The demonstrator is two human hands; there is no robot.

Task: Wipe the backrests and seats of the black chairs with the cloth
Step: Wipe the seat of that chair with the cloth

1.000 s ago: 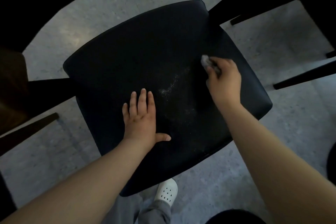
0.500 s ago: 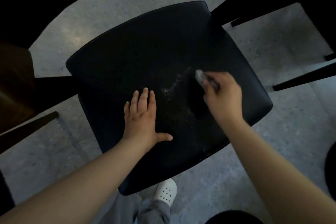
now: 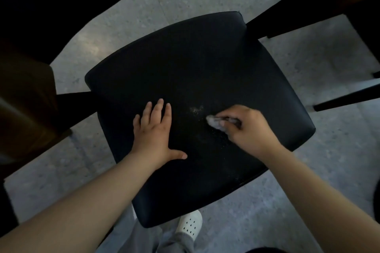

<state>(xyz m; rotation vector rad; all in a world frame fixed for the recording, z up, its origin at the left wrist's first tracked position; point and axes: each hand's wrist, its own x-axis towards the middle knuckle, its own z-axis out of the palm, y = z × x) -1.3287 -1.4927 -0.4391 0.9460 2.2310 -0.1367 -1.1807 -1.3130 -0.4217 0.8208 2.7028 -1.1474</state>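
Observation:
A black padded chair seat (image 3: 191,63) fills the middle of the view, seen from above. My left hand (image 3: 155,131) lies flat on the seat's near left part, fingers straight and thumb out. My right hand (image 3: 246,129) grips a small pale cloth (image 3: 213,122) and presses it onto the seat right of centre. A patch of pale crumbs or dust (image 3: 196,110) lies on the seat just left of the cloth. No backrest shows.
Grey speckled floor (image 3: 308,63) surrounds the seat. Dark legs of other furniture (image 3: 345,97) cross at the right and upper right. A brown wooden piece (image 3: 26,104) stands at the left. My white shoe (image 3: 190,222) shows below the seat's near edge.
My right hand has dragged the cloth from the seat's right side toward the centre and nearer to me, over part of the dust. My left hand has stayed flat in place.

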